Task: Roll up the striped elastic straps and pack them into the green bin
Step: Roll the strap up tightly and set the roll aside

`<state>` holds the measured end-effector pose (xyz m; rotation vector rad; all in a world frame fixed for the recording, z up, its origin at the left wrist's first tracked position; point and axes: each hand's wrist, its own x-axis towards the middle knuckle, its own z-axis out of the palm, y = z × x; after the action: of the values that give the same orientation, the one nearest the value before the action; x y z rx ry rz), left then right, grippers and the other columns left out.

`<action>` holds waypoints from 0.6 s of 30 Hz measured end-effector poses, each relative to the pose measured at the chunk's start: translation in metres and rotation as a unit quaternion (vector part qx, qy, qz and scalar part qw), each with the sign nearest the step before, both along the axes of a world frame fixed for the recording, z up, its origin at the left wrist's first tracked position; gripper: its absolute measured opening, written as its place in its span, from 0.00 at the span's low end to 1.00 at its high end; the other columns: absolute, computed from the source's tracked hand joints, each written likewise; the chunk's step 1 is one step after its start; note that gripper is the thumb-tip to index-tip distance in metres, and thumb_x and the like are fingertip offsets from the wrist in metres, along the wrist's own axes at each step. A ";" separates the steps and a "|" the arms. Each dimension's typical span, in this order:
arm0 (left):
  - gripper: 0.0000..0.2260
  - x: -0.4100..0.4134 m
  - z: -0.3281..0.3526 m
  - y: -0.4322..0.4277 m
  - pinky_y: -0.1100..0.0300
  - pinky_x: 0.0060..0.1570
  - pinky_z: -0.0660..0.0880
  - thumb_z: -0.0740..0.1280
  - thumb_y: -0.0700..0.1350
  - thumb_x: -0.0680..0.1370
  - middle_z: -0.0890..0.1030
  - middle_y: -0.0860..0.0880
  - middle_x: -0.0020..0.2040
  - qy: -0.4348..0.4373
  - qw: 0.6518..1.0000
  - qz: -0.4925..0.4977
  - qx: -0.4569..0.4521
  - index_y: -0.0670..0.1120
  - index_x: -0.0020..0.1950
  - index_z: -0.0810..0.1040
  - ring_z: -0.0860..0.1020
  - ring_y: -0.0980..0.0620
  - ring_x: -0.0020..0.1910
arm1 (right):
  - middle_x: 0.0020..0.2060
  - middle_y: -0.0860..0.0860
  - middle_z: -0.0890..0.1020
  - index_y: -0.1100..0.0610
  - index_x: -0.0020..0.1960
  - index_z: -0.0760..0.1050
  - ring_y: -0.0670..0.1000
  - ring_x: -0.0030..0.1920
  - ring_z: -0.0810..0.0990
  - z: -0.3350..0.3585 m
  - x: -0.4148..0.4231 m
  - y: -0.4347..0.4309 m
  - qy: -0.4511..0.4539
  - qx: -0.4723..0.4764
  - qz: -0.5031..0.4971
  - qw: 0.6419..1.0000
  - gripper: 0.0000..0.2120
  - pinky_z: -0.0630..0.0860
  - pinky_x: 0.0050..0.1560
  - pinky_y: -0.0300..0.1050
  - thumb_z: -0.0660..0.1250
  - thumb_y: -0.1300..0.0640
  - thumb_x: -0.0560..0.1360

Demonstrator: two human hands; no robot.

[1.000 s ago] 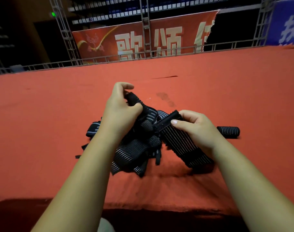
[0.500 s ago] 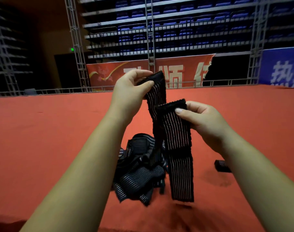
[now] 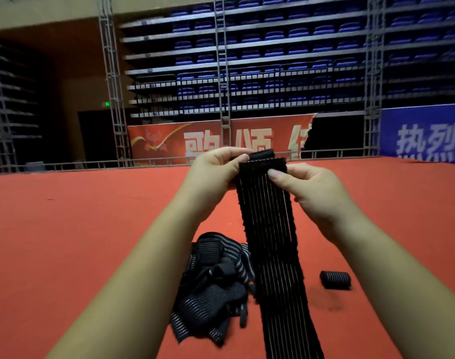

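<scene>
The left hand [image 3: 216, 172] and right hand [image 3: 306, 187] have closed together, both pinching the top end of one striped elastic strap [image 3: 270, 242]. Half a second ago it hung doubled between them. Now it drops straight below them, likely ready for rolling. The loose pile of straps [image 3: 216, 281] lies below the left wrist and a rolled strap [image 3: 335, 279] below the right. No green bin shows.
</scene>
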<state>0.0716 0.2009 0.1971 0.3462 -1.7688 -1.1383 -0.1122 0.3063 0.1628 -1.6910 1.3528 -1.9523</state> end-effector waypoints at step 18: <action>0.18 -0.001 -0.012 0.020 0.57 0.51 0.83 0.60 0.51 0.89 0.88 0.42 0.58 -0.001 0.994 -0.083 0.067 0.42 0.65 0.84 0.87 0.47 0.55 | 0.48 0.51 0.90 0.56 0.54 0.89 0.52 0.51 0.88 -0.007 0.006 0.005 -0.078 0.081 -0.006 0.994 0.10 0.79 0.63 0.61 0.74 0.51 0.81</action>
<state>0.0704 0.2211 0.1852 0.2840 -1.7517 -1.3784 -0.1064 0.3113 0.1555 -1.4296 1.4221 -1.8804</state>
